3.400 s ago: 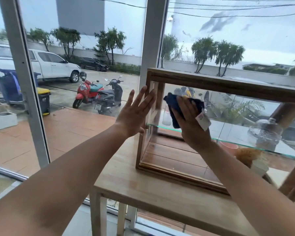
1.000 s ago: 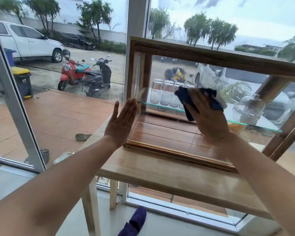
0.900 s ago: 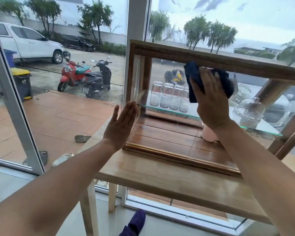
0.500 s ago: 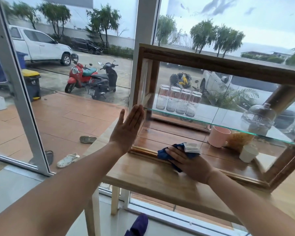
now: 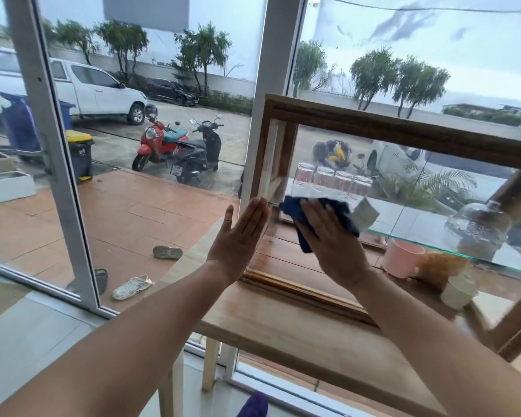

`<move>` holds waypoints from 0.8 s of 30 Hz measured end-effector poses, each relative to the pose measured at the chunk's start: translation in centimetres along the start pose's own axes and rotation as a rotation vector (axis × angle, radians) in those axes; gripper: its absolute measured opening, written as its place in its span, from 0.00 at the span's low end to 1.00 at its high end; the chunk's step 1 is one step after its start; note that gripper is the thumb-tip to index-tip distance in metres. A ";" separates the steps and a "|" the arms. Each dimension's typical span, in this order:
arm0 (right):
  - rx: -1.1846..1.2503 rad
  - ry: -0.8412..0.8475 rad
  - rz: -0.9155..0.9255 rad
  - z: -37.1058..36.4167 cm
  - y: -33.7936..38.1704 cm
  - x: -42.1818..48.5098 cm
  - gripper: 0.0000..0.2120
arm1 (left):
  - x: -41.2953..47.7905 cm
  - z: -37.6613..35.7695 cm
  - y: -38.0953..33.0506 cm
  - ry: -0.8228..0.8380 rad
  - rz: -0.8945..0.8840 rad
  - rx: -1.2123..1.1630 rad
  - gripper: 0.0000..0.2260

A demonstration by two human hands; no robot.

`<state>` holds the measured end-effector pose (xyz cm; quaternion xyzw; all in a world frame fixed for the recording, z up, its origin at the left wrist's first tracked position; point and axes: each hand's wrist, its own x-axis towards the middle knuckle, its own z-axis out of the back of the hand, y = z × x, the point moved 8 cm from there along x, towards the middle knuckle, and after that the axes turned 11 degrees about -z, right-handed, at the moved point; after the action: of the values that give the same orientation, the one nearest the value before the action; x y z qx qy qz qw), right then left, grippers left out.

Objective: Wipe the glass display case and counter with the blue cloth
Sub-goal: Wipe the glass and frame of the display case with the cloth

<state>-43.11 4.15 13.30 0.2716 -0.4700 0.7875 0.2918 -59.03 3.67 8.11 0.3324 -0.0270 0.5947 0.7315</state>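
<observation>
A wood-framed glass display case (image 5: 403,132) stands on a wooden counter (image 5: 283,323) by the window. My right hand (image 5: 328,239) presses a dark blue cloth (image 5: 292,206) with a white tag flat against the front glass near the case's left side, at the level of the glass shelf. My left hand (image 5: 241,239) is flat with fingers together, braced against the case's left front post. Inside the case are several glass jars (image 5: 334,177) and a glass dome (image 5: 475,227) on the shelf, and a pink cup (image 5: 402,257) below.
A white window post (image 5: 271,85) rises right behind the case's left corner. A sliding glass door frame (image 5: 48,152) stands at the left. A small white cup (image 5: 457,293) and a brown clump sit in the case bottom. A purple slipper (image 5: 254,404) shows below the counter.
My right hand has swept the cloth from the counter at the case's bottom rail up onto the front glass. The left hand stays braced on the left post.
</observation>
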 end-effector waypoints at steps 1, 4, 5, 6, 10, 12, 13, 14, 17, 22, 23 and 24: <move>-0.054 0.050 0.149 -0.8 1.7 -1.9 0.27 | 0.0 0.0 0.1 0.004 0.006 0.006 0.43; -0.132 0.205 0.404 -1.8 2.9 -5.8 0.27 | 0.1 0.2 0.4 -0.014 0.002 0.018 0.45; -0.132 0.225 0.421 -1.6 2.4 -6.0 0.26 | -0.1 0.3 0.4 -0.032 -0.014 0.002 0.45; -0.125 0.216 0.395 -1.1 1.5 -5.4 0.26 | -0.4 0.4 0.4 -0.060 -0.025 -0.035 0.47; 0.043 0.040 0.005 2.0 -4.6 1.5 0.29 | -2.9 -0.1 1.1 -0.181 0.118 -0.268 0.55; 0.071 -0.041 -0.124 3.5 -6.4 5.1 0.28 | -3.2 -1.6 1.2 -0.110 0.217 -0.353 0.56; 0.078 -0.078 -0.143 3.9 -6.6 6.6 0.28 | -3.1 -2.4 1.2 -0.067 0.268 -0.399 0.56; 0.083 -0.111 -0.147 4.3 -6.4 7.8 0.27 | -2.8 -2.9 1.2 -0.042 0.312 -0.445 0.57; 0.075 -0.166 -0.155 4.3 -4.8 9.7 0.25 | -1.7 -3.8 1.2 0.002 0.378 -0.530 0.57; 0.013 -0.068 0.044 0.5 -0.1 6.4 0.23 | -0.9 -4.8 1.4 0.006 0.452 -0.818 0.45; -0.002 -0.029 0.129 -0.2 0.9 4.8 0.24 | -0.8 -5.0 1.6 -0.006 0.475 -0.892 0.39; -0.019 0.017 0.209 -0.8 1.8 3.3 0.25 | -0.9 -5.2 1.7 -0.010 0.488 -0.932 0.35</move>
<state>-46.73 4.82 14.24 0.2117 -0.5008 0.8113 0.2148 -62.61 5.74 4.48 -0.0415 -0.3689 0.6711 0.6417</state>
